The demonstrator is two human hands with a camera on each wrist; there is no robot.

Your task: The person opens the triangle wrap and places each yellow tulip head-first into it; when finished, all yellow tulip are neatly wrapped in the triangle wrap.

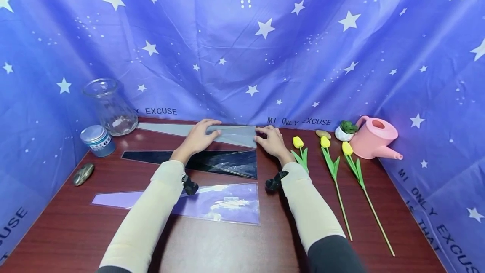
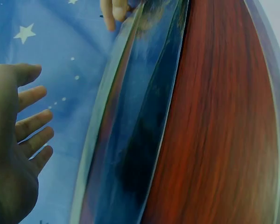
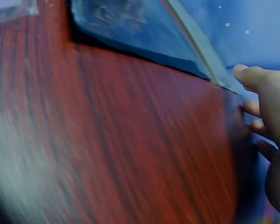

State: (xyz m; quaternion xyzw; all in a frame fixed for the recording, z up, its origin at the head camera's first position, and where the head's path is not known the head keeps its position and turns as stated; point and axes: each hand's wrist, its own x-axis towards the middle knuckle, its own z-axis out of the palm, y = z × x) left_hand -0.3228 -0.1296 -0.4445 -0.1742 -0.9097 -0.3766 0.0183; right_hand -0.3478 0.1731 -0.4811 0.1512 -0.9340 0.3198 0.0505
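Both hands (image 1: 201, 136) on grey sleeve (image 1: 235, 135)

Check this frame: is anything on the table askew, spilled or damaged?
Nothing stands out. Three wrapping sleeves lie flat, three yellow tulips lie side by side, and the glass vase and pink watering can stand upright.

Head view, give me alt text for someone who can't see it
Two hands rest on a grey tapered wrapping sleeve at the back of a dark wood table: left hand flat on it, right hand at its wide end. Three yellow tulips lie to the right.
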